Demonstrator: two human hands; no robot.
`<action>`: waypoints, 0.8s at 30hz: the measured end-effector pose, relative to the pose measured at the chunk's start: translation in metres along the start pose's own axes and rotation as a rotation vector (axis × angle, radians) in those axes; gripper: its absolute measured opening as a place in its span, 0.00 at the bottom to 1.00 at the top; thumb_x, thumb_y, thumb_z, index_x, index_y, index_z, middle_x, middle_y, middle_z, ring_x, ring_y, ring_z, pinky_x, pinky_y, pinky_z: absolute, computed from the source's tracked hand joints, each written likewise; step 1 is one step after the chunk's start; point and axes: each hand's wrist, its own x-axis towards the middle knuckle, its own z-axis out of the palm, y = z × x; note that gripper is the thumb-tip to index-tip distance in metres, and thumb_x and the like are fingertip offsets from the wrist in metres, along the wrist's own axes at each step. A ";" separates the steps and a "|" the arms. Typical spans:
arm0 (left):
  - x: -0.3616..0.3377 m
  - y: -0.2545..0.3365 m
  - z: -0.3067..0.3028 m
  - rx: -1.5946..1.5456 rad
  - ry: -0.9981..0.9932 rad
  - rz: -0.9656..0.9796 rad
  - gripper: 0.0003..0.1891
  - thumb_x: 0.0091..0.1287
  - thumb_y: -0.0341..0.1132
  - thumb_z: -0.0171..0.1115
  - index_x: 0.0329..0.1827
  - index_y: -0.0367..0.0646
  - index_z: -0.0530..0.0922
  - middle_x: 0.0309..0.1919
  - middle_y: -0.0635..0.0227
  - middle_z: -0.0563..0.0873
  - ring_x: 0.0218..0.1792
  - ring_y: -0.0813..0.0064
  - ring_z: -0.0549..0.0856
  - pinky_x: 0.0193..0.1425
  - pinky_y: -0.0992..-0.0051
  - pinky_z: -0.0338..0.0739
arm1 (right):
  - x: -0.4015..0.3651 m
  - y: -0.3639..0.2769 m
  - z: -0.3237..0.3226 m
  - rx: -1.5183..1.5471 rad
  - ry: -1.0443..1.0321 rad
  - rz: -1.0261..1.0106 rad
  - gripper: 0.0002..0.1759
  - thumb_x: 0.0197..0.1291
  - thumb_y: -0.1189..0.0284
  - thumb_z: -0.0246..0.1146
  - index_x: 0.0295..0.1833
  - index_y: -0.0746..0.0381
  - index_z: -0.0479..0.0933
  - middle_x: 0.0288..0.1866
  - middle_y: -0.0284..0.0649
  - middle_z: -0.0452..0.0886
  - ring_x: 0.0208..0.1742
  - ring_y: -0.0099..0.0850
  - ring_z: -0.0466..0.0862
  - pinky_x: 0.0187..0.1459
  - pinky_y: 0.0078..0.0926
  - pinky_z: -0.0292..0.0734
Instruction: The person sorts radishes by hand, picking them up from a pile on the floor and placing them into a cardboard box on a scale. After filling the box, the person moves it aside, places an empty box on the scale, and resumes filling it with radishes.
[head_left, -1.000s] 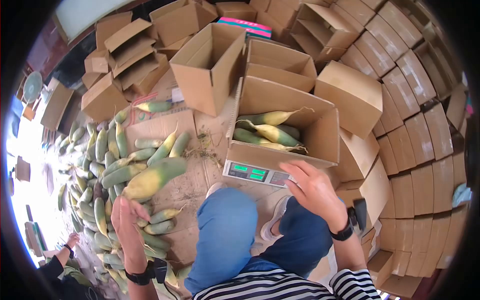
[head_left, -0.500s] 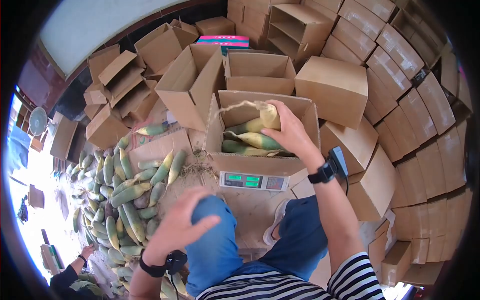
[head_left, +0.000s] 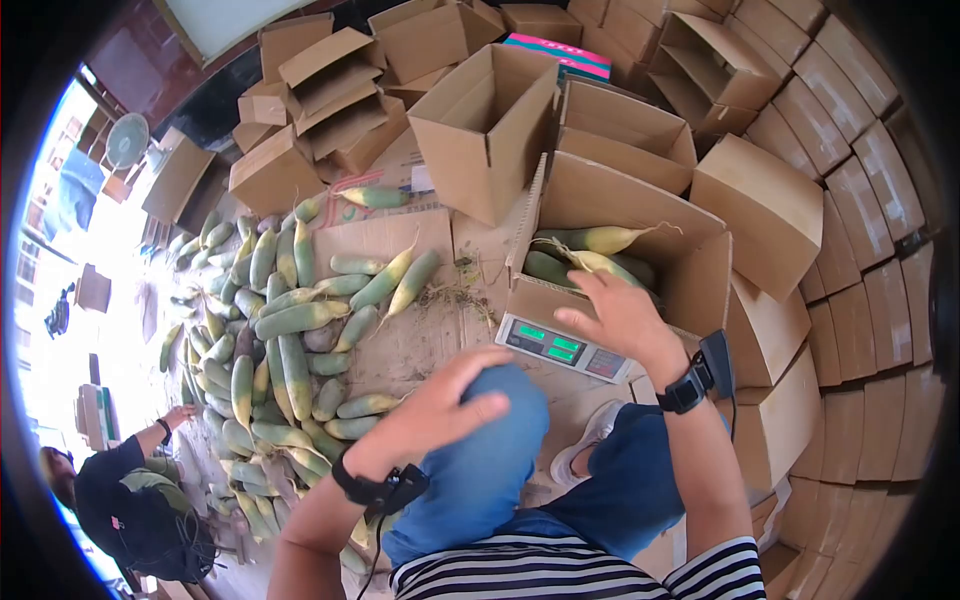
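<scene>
My right hand is empty, fingers apart, over the near wall of an open cardboard box. Inside that box lie several green and pale radishes, one of them near the back wall. The box stands on a digital scale with lit green displays. My left hand hovers by my left knee, fingers spread, holding nothing. To its left a large pile of radishes covers the floor. Each wrist carries a dark strapped device.
Open empty boxes stand behind the scale, with more at the back left. Stacked cartons line the right side. Another person in dark clothing is at the lower left, a hand at the pile. A fan stands far left.
My right hand has let go of the radish, which now lies in the box, and has drawn back to the near wall. The view has turned left, showing more of the other person.
</scene>
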 end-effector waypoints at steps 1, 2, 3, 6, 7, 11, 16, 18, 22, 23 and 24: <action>0.000 -0.021 -0.003 -0.190 0.047 -0.172 0.27 0.70 0.49 0.63 0.64 0.39 0.74 0.59 0.53 0.78 0.62 0.60 0.77 0.67 0.64 0.70 | 0.000 -0.005 0.003 -0.015 -0.099 0.004 0.27 0.66 0.54 0.61 0.62 0.63 0.73 0.54 0.53 0.79 0.55 0.52 0.80 0.54 0.45 0.76; 0.000 -0.047 -0.007 -0.380 0.092 -0.341 0.24 0.72 0.48 0.61 0.62 0.39 0.75 0.56 0.54 0.81 0.60 0.62 0.80 0.65 0.66 0.72 | 0.001 -0.004 0.011 -0.046 -0.133 -0.007 0.26 0.66 0.56 0.61 0.60 0.64 0.74 0.52 0.52 0.80 0.52 0.51 0.81 0.51 0.44 0.78; 0.001 -0.078 -0.012 -0.315 0.147 -0.421 0.23 0.72 0.48 0.60 0.59 0.39 0.77 0.53 0.55 0.83 0.57 0.63 0.82 0.63 0.66 0.73 | 0.003 -0.003 0.016 -0.047 -0.142 -0.013 0.26 0.66 0.56 0.61 0.60 0.64 0.74 0.52 0.52 0.80 0.52 0.51 0.81 0.51 0.44 0.78; -0.018 -0.214 -0.023 0.014 0.264 -0.553 0.21 0.73 0.47 0.59 0.58 0.39 0.78 0.52 0.59 0.85 0.53 0.64 0.83 0.56 0.66 0.78 | 0.007 0.003 0.026 -0.064 -0.026 -0.008 0.20 0.68 0.56 0.59 0.54 0.61 0.75 0.44 0.48 0.82 0.44 0.49 0.83 0.44 0.45 0.79; -0.025 -0.236 -0.027 0.202 0.292 -0.628 0.20 0.71 0.46 0.61 0.57 0.40 0.80 0.52 0.56 0.85 0.54 0.59 0.83 0.56 0.64 0.78 | 0.008 0.004 0.025 -0.061 -0.025 -0.015 0.18 0.69 0.58 0.59 0.53 0.61 0.75 0.43 0.47 0.83 0.43 0.48 0.84 0.42 0.44 0.79; -0.029 -0.312 -0.040 0.573 0.277 -0.806 0.23 0.65 0.37 0.60 0.63 0.40 0.73 0.63 0.46 0.76 0.57 0.46 0.81 0.59 0.55 0.77 | 0.011 0.000 0.023 -0.051 -0.093 0.049 0.14 0.70 0.62 0.58 0.53 0.60 0.75 0.41 0.46 0.83 0.42 0.47 0.84 0.40 0.43 0.79; -0.015 -0.397 -0.041 0.609 0.477 -0.734 0.32 0.61 0.30 0.59 0.71 0.36 0.63 0.71 0.45 0.67 0.64 0.45 0.75 0.69 0.56 0.71 | 0.014 0.000 0.024 -0.070 -0.058 0.026 0.14 0.67 0.63 0.61 0.53 0.58 0.76 0.42 0.43 0.82 0.41 0.44 0.84 0.40 0.40 0.80; -0.013 -0.436 -0.044 0.652 0.538 -0.616 0.35 0.59 0.29 0.61 0.72 0.33 0.61 0.71 0.44 0.66 0.67 0.45 0.73 0.72 0.57 0.68 | 0.014 -0.002 0.022 -0.069 -0.074 0.046 0.14 0.66 0.64 0.61 0.53 0.58 0.76 0.42 0.43 0.82 0.41 0.43 0.84 0.40 0.40 0.80; -0.004 -0.477 -0.054 0.438 0.589 -0.773 0.40 0.54 0.29 0.65 0.72 0.29 0.60 0.65 0.41 0.71 0.68 0.48 0.72 0.71 0.62 0.68 | 0.016 -0.001 0.022 -0.049 -0.049 0.033 0.15 0.65 0.64 0.63 0.53 0.59 0.77 0.41 0.43 0.82 0.39 0.42 0.84 0.39 0.39 0.80; -0.003 -0.482 -0.057 0.434 0.606 -0.816 0.41 0.53 0.29 0.66 0.72 0.29 0.60 0.61 0.41 0.76 0.65 0.50 0.76 0.68 0.63 0.72 | 0.016 -0.001 0.022 -0.038 -0.034 0.019 0.16 0.65 0.63 0.63 0.53 0.60 0.77 0.40 0.43 0.82 0.39 0.43 0.84 0.39 0.38 0.80; -0.005 -0.485 -0.059 0.364 0.667 -0.827 0.28 0.57 0.34 0.67 0.59 0.29 0.72 0.47 0.44 0.84 0.56 0.49 0.83 0.59 0.60 0.77 | 0.017 -0.001 0.023 -0.027 -0.025 0.019 0.16 0.65 0.63 0.63 0.52 0.61 0.77 0.40 0.43 0.82 0.39 0.43 0.84 0.39 0.38 0.80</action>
